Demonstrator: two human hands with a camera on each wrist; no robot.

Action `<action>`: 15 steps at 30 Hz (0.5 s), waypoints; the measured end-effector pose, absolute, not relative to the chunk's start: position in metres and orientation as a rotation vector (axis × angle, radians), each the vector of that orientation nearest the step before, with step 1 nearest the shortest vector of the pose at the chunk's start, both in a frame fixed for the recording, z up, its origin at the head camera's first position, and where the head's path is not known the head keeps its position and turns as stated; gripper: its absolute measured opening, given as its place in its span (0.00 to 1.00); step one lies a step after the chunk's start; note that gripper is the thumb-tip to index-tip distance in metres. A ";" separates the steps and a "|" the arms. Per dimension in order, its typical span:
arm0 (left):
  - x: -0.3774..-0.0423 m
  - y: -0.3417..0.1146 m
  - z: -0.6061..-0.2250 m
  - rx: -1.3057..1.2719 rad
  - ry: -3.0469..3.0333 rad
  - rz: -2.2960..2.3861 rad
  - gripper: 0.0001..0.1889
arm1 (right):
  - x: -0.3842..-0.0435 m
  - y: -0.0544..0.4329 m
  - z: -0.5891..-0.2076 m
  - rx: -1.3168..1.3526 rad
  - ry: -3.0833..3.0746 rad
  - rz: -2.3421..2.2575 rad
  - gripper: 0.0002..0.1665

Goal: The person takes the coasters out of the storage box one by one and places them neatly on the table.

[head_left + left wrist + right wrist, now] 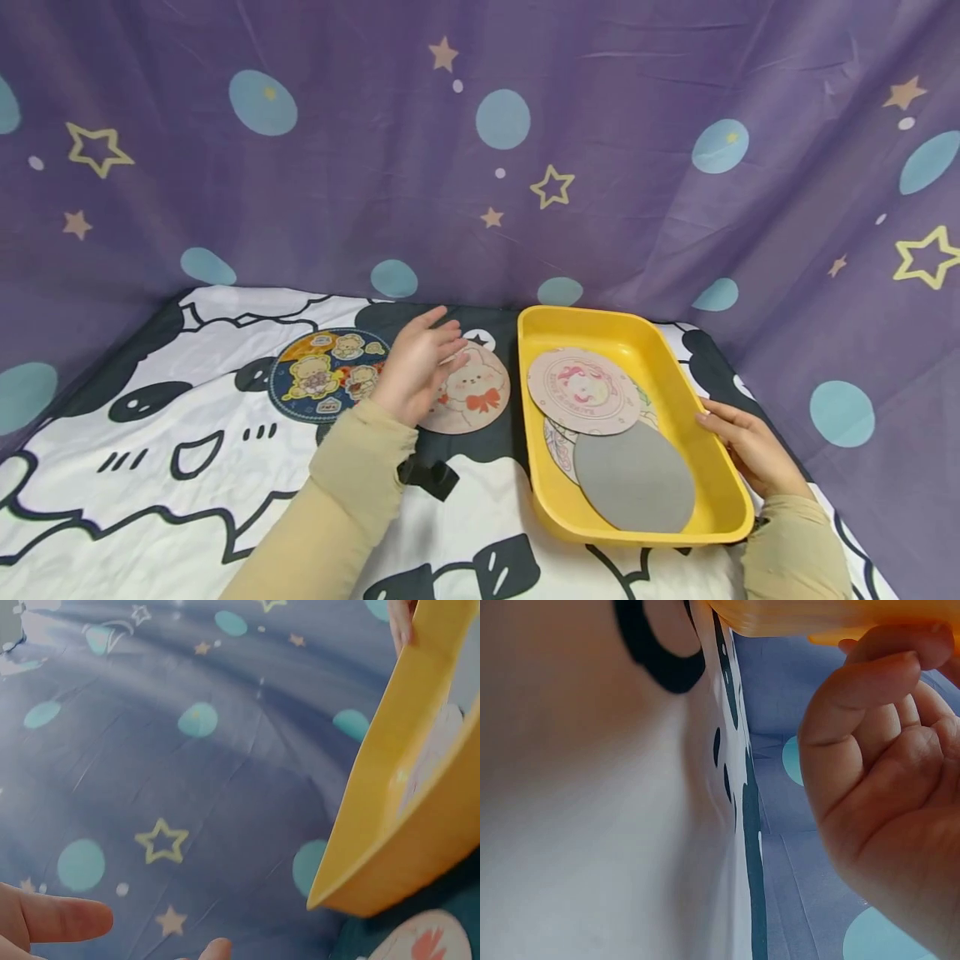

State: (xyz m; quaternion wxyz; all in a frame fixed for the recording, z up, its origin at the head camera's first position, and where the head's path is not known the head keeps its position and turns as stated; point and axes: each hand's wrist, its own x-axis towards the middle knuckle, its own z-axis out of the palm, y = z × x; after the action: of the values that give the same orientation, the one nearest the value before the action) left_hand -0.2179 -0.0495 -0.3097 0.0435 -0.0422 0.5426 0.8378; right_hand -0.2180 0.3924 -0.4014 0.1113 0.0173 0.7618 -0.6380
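My left hand (422, 367) is raised with its fingers spread and holds nothing. It overlaps a round pink mat (480, 396) printed with a white rabbit and a red bow. Just left of that hand lies a round dark blue mat (311, 379) with bear pictures, partly covered by it in the head view. My right hand (753, 442) grips the right rim of a yellow tray (720, 479), its bent fingers against the outer side in the right wrist view. Inside the tray, a pale pink round mat (581, 390) and a plain grey one (633, 479) overlap another printed mat (558, 450).
Under everything is a black and white cartoon cloth (247, 500). A purple curtain (360, 192) with stars and blue dots hangs behind and along the right side. The left wrist view shows the tray's side wall (390, 765) close by on the right.
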 end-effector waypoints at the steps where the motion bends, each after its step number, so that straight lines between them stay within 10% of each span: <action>1: -0.219 -0.045 -0.309 -0.124 1.650 2.558 0.31 | -0.218 0.392 -0.401 0.053 2.235 -1.875 0.13; 15: -0.237 0.004 -0.297 -0.170 1.607 2.430 0.30 | -0.220 0.392 -0.402 0.073 2.256 -1.852 0.13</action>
State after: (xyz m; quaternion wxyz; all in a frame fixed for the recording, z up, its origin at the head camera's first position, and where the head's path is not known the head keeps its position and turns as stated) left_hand -0.2365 0.0039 -0.2971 0.1118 -0.0580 0.5472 0.8275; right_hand -0.2198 0.3925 -0.4015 0.1107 0.0249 0.7681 -0.6303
